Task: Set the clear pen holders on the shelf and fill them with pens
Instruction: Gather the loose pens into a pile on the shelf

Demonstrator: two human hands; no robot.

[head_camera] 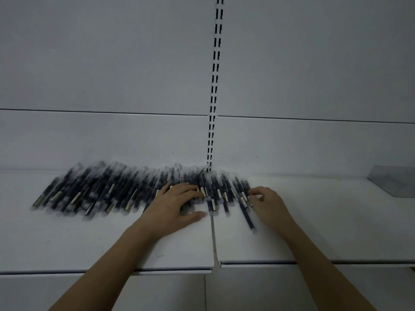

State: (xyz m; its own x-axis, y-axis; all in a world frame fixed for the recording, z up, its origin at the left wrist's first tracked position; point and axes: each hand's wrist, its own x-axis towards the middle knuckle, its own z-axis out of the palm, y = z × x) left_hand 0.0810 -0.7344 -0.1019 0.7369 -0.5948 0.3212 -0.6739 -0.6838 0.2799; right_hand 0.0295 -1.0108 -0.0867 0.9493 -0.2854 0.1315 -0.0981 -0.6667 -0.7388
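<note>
A long heap of dark pens (101, 189) with clear caps lies across the white shelf (89, 243), spread from the left to just past the middle seam. My left hand (175, 205) lies flat on the right part of the heap, fingers spread over the pens and thumb out on the shelf. My right hand (267, 203) is at the heap's right end, its fingers curled at the pens there; whether it grips one I cannot tell. A clear pen holder (395, 182) shows at the far right of the shelf, cut off by the frame edge.
The shelf is two white boards meeting at a seam (213, 239) in the middle. A slotted upright (213, 108) runs up the white back panel. The shelf's front edge (314, 262) is close to me.
</note>
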